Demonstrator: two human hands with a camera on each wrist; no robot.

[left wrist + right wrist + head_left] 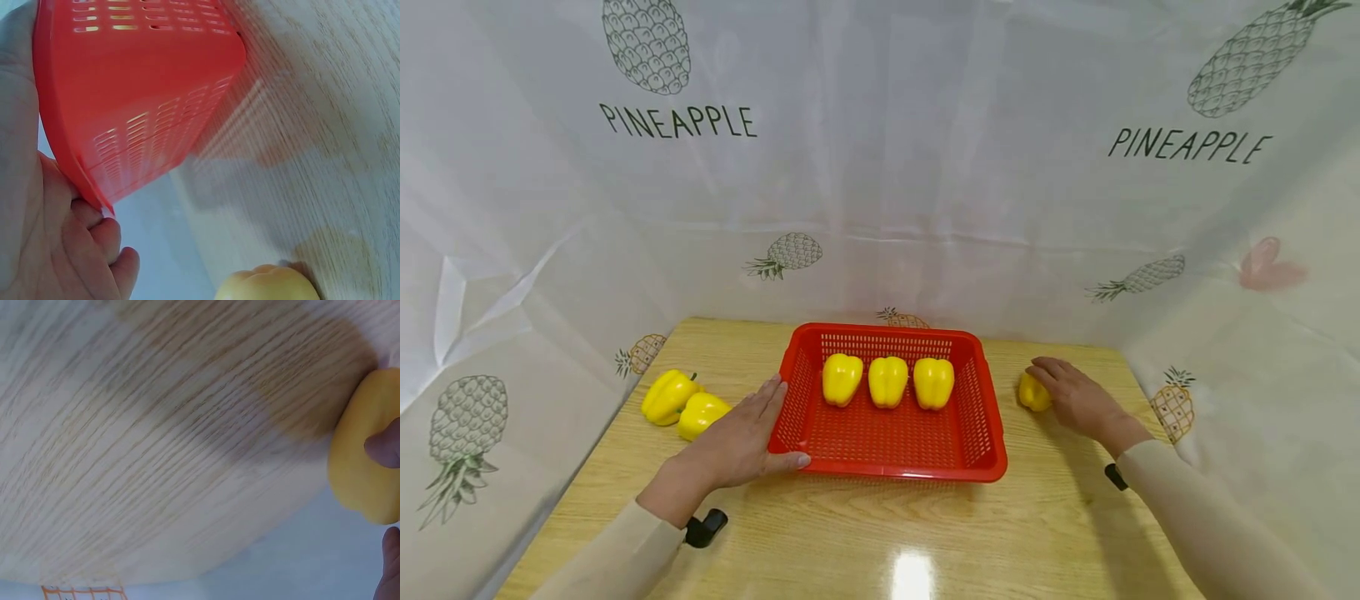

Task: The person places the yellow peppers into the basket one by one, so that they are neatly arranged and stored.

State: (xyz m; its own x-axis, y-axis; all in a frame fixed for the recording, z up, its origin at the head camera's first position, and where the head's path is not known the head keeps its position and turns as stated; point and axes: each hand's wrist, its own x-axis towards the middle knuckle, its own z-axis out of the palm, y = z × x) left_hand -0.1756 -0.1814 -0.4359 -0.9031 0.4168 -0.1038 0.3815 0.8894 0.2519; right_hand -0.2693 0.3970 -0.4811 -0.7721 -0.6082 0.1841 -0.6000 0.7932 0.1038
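Note:
A red plastic basket [895, 474] with slotted walls stands mid-table in the head view. Inside it, three yellow bell peppers [888, 382] sit side by side toward the back. My left hand [733, 437] rests on the basket's left front corner, fingers extended along the left rim and thumb at the front rim. To the right of the basket, my right hand [1073, 398] holds another yellow bell pepper [1033, 393] low over the table. The right wrist view shows the thumb [384, 447] against that pepper's side; the rest of the grip is mostly out of frame.
Two more yellow bell peppers [670, 397] lie on the wooden table [835, 533] left of the basket, beyond the left hand. A pale curtain [910, 167] printed with pineapples hangs behind the table and along both sides.

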